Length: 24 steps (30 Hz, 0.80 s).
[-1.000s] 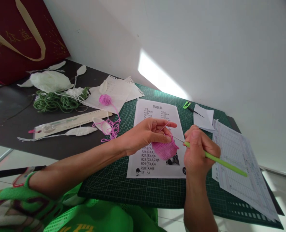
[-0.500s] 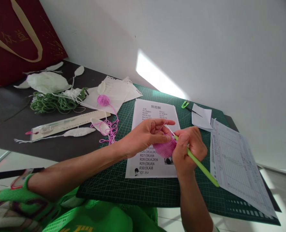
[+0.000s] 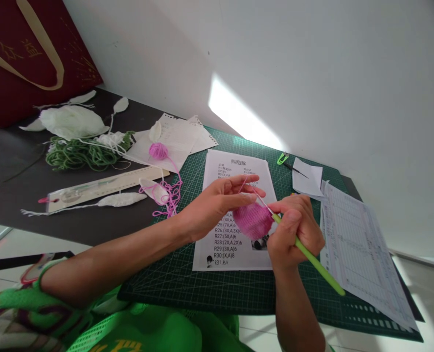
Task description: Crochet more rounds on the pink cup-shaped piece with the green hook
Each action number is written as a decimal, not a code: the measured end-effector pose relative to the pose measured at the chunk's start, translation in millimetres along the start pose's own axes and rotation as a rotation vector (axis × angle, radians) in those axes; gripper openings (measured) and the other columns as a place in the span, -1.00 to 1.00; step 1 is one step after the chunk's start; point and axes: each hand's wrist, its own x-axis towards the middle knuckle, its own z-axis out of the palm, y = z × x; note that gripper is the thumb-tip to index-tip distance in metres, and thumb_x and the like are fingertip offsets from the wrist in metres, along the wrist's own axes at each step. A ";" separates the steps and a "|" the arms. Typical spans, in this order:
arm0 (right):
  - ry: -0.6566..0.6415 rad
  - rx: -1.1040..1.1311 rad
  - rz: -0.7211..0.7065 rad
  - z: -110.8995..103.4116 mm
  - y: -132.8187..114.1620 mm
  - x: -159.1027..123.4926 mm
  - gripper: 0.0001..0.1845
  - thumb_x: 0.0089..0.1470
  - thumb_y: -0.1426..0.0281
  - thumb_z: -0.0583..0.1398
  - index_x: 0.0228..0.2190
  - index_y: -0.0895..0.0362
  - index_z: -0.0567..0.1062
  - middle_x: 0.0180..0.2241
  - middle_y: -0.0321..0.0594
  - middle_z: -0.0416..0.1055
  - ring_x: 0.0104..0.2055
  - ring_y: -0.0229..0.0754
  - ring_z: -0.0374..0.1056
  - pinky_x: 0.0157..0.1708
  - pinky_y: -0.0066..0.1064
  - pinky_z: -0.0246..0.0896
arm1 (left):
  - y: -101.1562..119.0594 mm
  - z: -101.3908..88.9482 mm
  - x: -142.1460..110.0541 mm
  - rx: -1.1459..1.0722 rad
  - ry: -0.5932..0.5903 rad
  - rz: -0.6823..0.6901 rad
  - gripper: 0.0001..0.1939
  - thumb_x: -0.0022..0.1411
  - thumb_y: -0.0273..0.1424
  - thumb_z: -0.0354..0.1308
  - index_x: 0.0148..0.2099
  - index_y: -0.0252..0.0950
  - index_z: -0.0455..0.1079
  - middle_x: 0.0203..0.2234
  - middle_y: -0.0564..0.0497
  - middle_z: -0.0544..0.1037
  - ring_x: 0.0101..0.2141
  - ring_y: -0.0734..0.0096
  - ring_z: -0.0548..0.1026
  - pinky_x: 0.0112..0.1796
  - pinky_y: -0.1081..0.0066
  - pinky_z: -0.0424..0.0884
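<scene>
My left hand [image 3: 224, 203] pinches the upper edge of a pink crochet piece [image 3: 253, 220], its index finger stretched out with pink yarn looped over it. In my right hand [image 3: 295, 230] is a crochet hook [image 3: 319, 266] with a light green handle. The hook's thin metal shaft points up and left to the yarn above the piece. Both hands are over a printed pattern sheet [image 3: 235, 254] with Chinese text and row codes. Pink yarn trails loosely on the left, near a small pink yarn ball [image 3: 158, 151].
The pattern lies on a green cutting mat [image 3: 202, 293]. Green yarn [image 3: 77, 155], white yarn [image 3: 72, 122] and white crocheted leaf shapes lie left, with a ruler [image 3: 110, 186]. Right are small green-handled snips [image 3: 283, 158] and printed sheets [image 3: 363, 249]. A red bag [image 3: 73, 54] stands behind.
My right hand moved in left to the pink piece, then slightly back right with the hook. My left fingers have spread a little, and the pink piece shows more fully.
</scene>
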 end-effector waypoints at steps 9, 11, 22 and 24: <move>0.014 -0.118 -0.113 -0.5 4.0 -1.6 -0.66 0.29 0.40 -0.03 -0.44 0.14 0.43 -0.55 -0.23 0.39 -0.44 -0.22 0.29 -0.36 -0.28 0.21 | -2.0 -1.4 0.9 -0.130 0.058 -0.143 -0.76 0.23 -0.61 0.16 -0.07 -0.47 0.55 -0.52 0.07 0.44 -0.49 0.69 0.34 -0.33 0.66 0.29; 0.000 -0.168 -0.124 -2.9 6.9 -1.5 -0.67 0.30 0.40 -0.04 -0.43 0.15 0.42 -0.54 -0.23 0.38 -0.43 -0.21 0.28 -0.36 -0.28 0.22 | -3.7 0.1 -1.2 -0.053 0.066 -0.122 -0.79 0.20 -0.58 0.20 -0.11 -0.43 0.57 -0.46 0.04 0.50 -0.46 0.66 0.36 -0.29 0.62 0.29; -0.054 -0.043 0.087 -4.1 10.9 4.7 -0.62 0.30 0.43 -0.04 -0.51 0.13 0.42 -0.56 -0.30 0.35 -0.46 -0.28 0.25 -0.38 -0.30 0.13 | -8.4 -3.4 -1.0 0.189 0.061 0.054 -0.75 0.27 -0.40 0.16 -0.03 -0.35 0.50 -0.46 0.08 0.44 -0.41 0.52 0.32 -0.26 0.44 0.22; -0.064 0.057 0.200 -3.6 8.5 5.4 -0.60 0.30 0.41 -0.02 -0.53 0.13 0.44 -0.57 -0.31 0.34 -0.46 -0.28 0.25 -0.41 -0.32 0.12 | -7.9 -2.6 -1.3 0.228 0.071 0.107 -0.74 0.29 -0.39 0.15 0.00 -0.34 0.48 -0.46 0.09 0.42 -0.39 0.50 0.32 -0.24 0.43 0.22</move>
